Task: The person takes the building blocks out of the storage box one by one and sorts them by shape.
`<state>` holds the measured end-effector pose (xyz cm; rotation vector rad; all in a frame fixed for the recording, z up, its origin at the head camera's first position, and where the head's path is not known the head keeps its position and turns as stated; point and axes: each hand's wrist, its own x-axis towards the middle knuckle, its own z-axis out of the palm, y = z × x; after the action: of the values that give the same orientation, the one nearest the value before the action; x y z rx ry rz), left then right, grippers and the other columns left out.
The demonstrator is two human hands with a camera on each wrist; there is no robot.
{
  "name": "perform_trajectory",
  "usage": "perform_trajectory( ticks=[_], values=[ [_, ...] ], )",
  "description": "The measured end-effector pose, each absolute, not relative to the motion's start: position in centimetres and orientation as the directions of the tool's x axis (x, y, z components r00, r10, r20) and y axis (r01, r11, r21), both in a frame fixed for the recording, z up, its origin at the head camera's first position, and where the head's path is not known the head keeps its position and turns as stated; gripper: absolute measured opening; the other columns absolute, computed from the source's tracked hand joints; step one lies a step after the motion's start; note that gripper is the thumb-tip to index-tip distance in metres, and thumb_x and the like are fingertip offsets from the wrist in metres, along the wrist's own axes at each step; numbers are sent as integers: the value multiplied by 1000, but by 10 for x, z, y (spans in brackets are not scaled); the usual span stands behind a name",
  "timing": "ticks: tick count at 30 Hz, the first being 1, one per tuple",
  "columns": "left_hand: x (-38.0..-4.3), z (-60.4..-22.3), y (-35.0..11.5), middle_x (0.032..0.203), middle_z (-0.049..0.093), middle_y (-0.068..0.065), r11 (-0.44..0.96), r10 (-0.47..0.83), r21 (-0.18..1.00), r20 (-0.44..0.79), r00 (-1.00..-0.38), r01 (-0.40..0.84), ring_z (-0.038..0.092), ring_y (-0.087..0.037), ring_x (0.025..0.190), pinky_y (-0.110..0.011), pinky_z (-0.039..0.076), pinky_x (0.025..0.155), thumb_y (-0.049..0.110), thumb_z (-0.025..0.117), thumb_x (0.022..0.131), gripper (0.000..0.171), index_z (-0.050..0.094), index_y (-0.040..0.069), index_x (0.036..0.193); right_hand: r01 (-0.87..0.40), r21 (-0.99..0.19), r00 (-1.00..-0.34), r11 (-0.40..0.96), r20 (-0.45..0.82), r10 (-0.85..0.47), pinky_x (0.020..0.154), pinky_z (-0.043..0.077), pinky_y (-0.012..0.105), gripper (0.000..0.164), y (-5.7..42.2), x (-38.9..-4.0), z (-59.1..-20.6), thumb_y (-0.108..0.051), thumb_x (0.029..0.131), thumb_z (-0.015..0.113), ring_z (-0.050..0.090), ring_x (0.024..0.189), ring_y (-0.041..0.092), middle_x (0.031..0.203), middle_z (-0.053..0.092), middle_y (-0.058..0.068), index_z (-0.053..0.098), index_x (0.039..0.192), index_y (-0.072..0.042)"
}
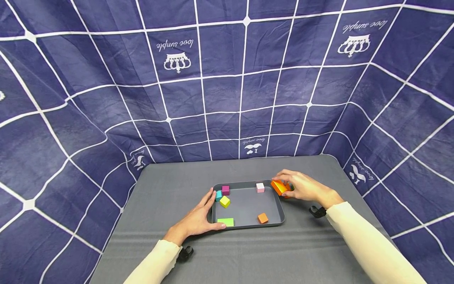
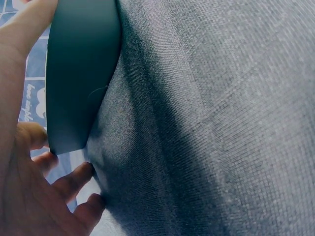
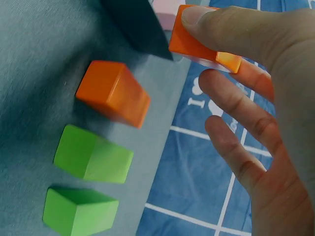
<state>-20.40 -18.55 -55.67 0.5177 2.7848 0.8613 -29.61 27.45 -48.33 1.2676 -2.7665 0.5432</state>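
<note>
Right hand pinches an orange block, right of frame centre, at the upper-right corner of the gray tray. Block's long axis looks slanted upper left to lower right; tray floor lies lower left of it. Left hand farther off, fingers extended, at tray's left end.

Glossy block, matt tray, woven cloth

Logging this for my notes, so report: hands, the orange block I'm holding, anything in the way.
Left hand on tray, left end. Right hand pinching orange block. Block by tray's far right corner. Pink block inside nearby, possibly in the way.
</note>
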Motion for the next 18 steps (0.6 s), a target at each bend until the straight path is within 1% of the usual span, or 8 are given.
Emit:
perform_trajectory(
  ticks=[3, 6, 8, 10, 18],
  values=[
    [-204, -557, -186, 200, 8, 2, 773, 379, 573, -70, -923, 274, 45, -44, 173, -76, 47, 129, 77, 92, 88, 137, 20, 18, 189, -745, -285, -663, 603, 215, -717, 93, 65, 39, 60, 280, -297, -485, -9, 91, 101, 75, 106, 22, 140, 77, 4, 79, 148, -7],
    [-203, -558, -186, 200, 8, 2, 770, 378, 577, -71, -923, 270, 44, -44, 173, -75, 47, 130, 77, 92, 88, 137, 20, 18, 189, -746, -276, -664, 606, 240, -708, 99, 67, 47, 60, 285, -297, -486, -8, 89, 102, 77, 112, 23, 139, 78, 5, 80, 145, -6],
    [-203, -558, -186, 200, 8, 1, 768, 379, 582, -74, -923, 268, 43, -44, 174, -75, 47, 130, 76, 92, 89, 137, 20, 18, 189, -739, -279, -672, 614, 242, -699, 104, 67, 53, 60, 289, -297, -486, -7, 89, 102, 78, 118, 25, 139, 78, 5, 80, 145, -6],
    [-203, -558, -186, 200, 8, 1, 764, 380, 587, -74, -922, 268, 43, -43, 174, -74, 47, 130, 76, 92, 89, 137, 19, 18, 189, -728, -287, -684, 623, 236, -691, 106, 66, 56, 60, 293, -297, -486, -6, 89, 101, 79, 122, 28, 140, 78, 6, 80, 145, -6],
    [-205, -559, -187, 200, 7, 2, 763, 383, 586, -72, -921, 272, 42, -42, 175, -71, 48, 132, 77, 92, 89, 138, 17, 19, 189, -728, -270, -685, 630, 259, -681, 102, 66, 56, 59, 309, -299, -489, -5, 88, 101, 79, 117, 30, 136, 79, 8, 80, 142, -5]
  ],
)
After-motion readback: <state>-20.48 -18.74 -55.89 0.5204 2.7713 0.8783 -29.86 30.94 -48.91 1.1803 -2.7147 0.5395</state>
